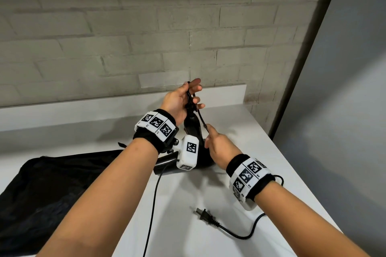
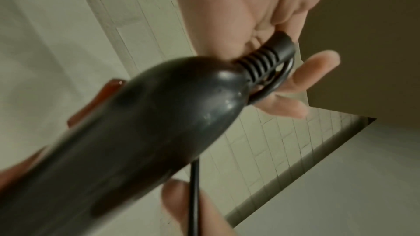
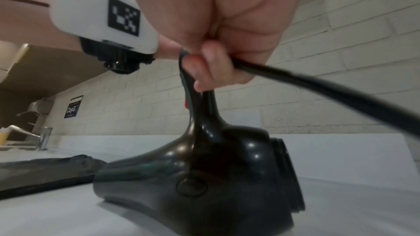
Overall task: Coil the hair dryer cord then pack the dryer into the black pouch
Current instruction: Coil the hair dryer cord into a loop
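Black pouch (image 1: pixel 48 181) flat on the white counter (image 1: pixel 240 131), hair dryer (image 3: pixel 204 177) standing right beside it, handle up. Left hand (image 1: pixel 179 100) curled round the handle tip and cord root, right hand (image 1: pixel 219 146) pinching the cord (image 1: pixel 202 120) just below. Probably gonna tip the dryer or drag the loose plug (image 1: pixel 205 216) off the edge if yanked too hard.

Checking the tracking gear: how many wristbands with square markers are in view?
2. One wristband on the left wrist above the dryer; the other wristband on the right wrist, near the plug.

White counter (image 1: pixel 246 148) carries black pouch (image 1: pixel 48 183), dryer (image 3: pixel 204 177), plug (image 1: pixel 205 216).
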The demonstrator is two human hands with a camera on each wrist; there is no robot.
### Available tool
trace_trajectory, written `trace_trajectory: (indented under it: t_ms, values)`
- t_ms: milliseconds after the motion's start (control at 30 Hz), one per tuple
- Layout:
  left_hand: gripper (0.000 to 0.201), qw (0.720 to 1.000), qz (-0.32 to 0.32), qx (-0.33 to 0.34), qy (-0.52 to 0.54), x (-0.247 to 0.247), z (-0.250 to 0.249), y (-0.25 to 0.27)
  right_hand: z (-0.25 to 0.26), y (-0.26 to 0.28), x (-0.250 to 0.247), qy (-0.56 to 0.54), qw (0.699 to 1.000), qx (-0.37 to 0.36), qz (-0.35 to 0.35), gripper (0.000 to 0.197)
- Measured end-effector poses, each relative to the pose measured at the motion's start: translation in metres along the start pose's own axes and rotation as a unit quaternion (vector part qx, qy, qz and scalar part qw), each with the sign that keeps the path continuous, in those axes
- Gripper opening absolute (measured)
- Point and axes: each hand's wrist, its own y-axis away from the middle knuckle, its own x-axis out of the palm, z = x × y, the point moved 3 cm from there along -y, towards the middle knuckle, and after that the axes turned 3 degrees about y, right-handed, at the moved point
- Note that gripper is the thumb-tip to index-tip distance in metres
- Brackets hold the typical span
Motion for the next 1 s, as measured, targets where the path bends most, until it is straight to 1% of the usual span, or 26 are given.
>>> trace_trajectory:
  t_ms: [33,100,167,233,300,333,400,500,600,633,700,733,800,867,933,967,1000]
  values:
    - [0.035,1.0,-0.008,0.006,-0.008,0.001,0.0,0.0,0.0,0.002,0.002,0.002,1.0,-0.007,-0.008,0.044]
    - [0.034,0.999,-0.027,0.02,-0.043,0.004,0.001,-0.001,0.003,0.005,0.0,0.017,0.999,-0.022,-0.046,0.034]
    - [0.037,0.995,-0.044,0.04,-0.081,0.008,0.001,-0.001,0.006,0.005,-0.009,0.057,0.992,-0.054,-0.097,0.036]
    - [0.039,0.991,-0.053,0.052,-0.114,0.011,0.001,0.0,0.013,0.006,-0.022,0.095,0.977,-0.104,-0.158,0.042]
    - [0.039,0.987,-0.049,0.045,-0.145,0.014,0.001,0.002,0.022,0.007,-0.036,0.122,0.954,-0.154,-0.226,0.038]
    - [0.039,0.985,-0.043,0.04,-0.16,0.015,0.001,0.003,0.027,0.007,-0.043,0.136,0.943,-0.171,-0.25,0.036]
    - [0.04,0.979,-0.032,0.035,-0.2,0.017,0.001,0.005,0.033,0.005,-0.057,0.151,0.931,-0.185,-0.277,0.035]
    - [0.038,0.958,-0.014,0.034,-0.284,0.021,0.0,0.008,0.041,0.002,-0.076,0.116,0.93,-0.188,-0.295,0.03]
    - [0.032,0.941,0.024,0.021,-0.337,0.027,0.0,0.012,0.047,-0.006,-0.093,0.038,0.941,-0.157,-0.298,0.022]
    - [0.034,0.936,0.029,0.017,-0.35,0.028,-0.001,0.013,0.048,-0.01,-0.099,0.016,0.944,-0.143,-0.296,0.022]
    - [0.046,0.93,0.031,0.01,-0.366,0.028,-0.001,0.014,0.05,-0.017,-0.109,-0.027,0.948,-0.117,-0.295,0.022]
    - [0.054,0.932,0.041,0.001,-0.361,0.027,-0.001,0.014,0.05,-0.02,-0.113,-0.051,0.948,-0.109,-0.296,0.021]
    - [0.07,0.94,0.081,-0.028,-0.331,0.029,0.003,0.013,0.047,-0.029,-0.117,-0.102,0.95,-0.087,-0.282,0.015]
    - [0.08,0.943,0.102,-0.048,-0.314,0.032,0.007,0.013,0.042,-0.036,-0.118,-0.138,0.955,-0.062,-0.255,0.013]
    - [0.084,0.945,0.109,-0.06,-0.303,0.034,0.007,0.013,0.035,-0.042,-0.116,-0.163,0.957,-0.052,-0.233,0.008]
    - [0.084,0.947,0.11,-0.064,-0.294,0.034,0.008,0.013,0.03,-0.043,-0.114,-0.179,0.956,-0.038,-0.228,0.01]
    - [0.082,0.949,0.109,-0.067,-0.287,0.033,0.008,0.014,0.024,-0.045,-0.111,-0.196,0.954,-0.014,-0.226,0.017]
